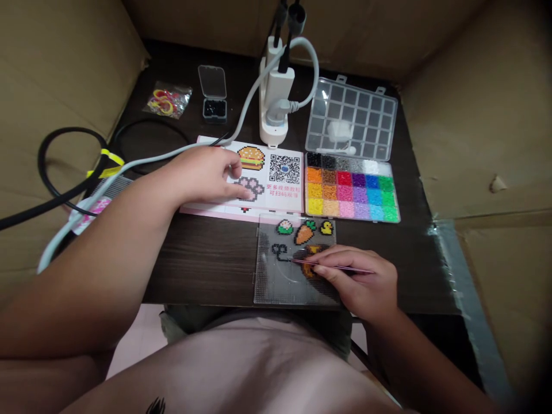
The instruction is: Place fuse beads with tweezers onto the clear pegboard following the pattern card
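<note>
My right hand (366, 282) pinches thin pink tweezers (347, 268) over a clear pegboard (273, 289). The tweezer tips are by a partial outline of black beads (280, 252); whether a bead sits between them is too small to tell. On the board's upper part are a finished carrot (304, 233), a yellow duck (326, 227) and a green-and-white bead figure (284, 227). An orange-brown bead figure (308, 270) is partly hidden by my right fingers. My left hand (211, 175) rests on a printed pattern sheet (287, 201), thumb and fingers apart, beside the grey-and-pink paw pattern (252, 188).
A bead box (352, 192) with many colours lies right of the sheet, its lid (351, 118) open. A power strip (273, 135) with cables stands behind. A small case of black beads (214, 109) and a plastic bag (168, 100) lie back left. Cardboard walls (474, 115) surround the table.
</note>
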